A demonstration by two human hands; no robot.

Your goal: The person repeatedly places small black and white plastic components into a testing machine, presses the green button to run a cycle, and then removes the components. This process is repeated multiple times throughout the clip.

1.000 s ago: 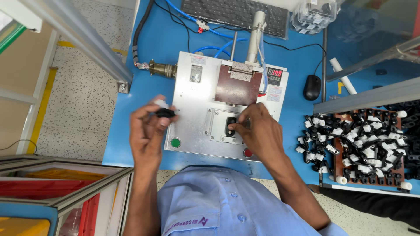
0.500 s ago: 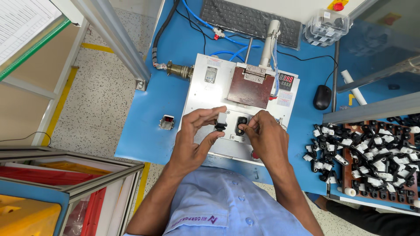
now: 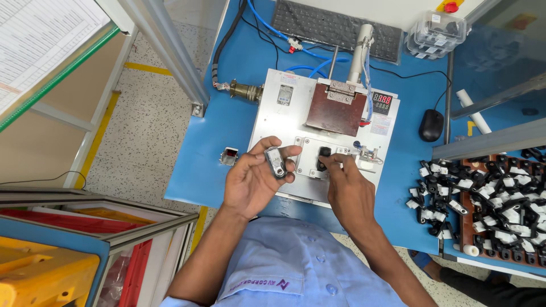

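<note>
From my remote seat I look first at the brown tray (image 3: pixel 512 210) on the right edge of the blue table (image 3: pixel 199 165): it is heaped with small black-and-white plastic parts (image 3: pixel 495 193), and more of them spill loose onto the table just left of its rim. At the far top right a clear plastic box (image 3: pixel 437 33) holds a few dark pieces I cannot make out.

My left hand (image 3: pixel 250 179) is raised palm-up over the near left corner of the grey test fixture (image 3: pixel 284 131), thumb and fingers pinching a small grey part (image 3: pixel 276 161) with a pale face. My right hand (image 3: pixel 347 187) reaches onto the fixture's lower plate, fingertips pressed together around a black part (image 3: pixel 324 153) sitting in the nest there; whether it is gripped or only touched I cannot tell.

Behind the nest stands a brown hinged block (image 3: pixel 335 111) with a grey cylinder (image 3: pixel 359 48) rising from it, and a red digit display (image 3: pixel 381 102) to its right. Blue hoses (image 3: pixel 273 28) and black cables run between the fixture and a keyboard (image 3: pixel 333 25) at the back. A black mouse (image 3: pixel 431 125) lies right of the fixture, a small metal piece (image 3: pixel 228 156) left of it, near the left hand.
</note>
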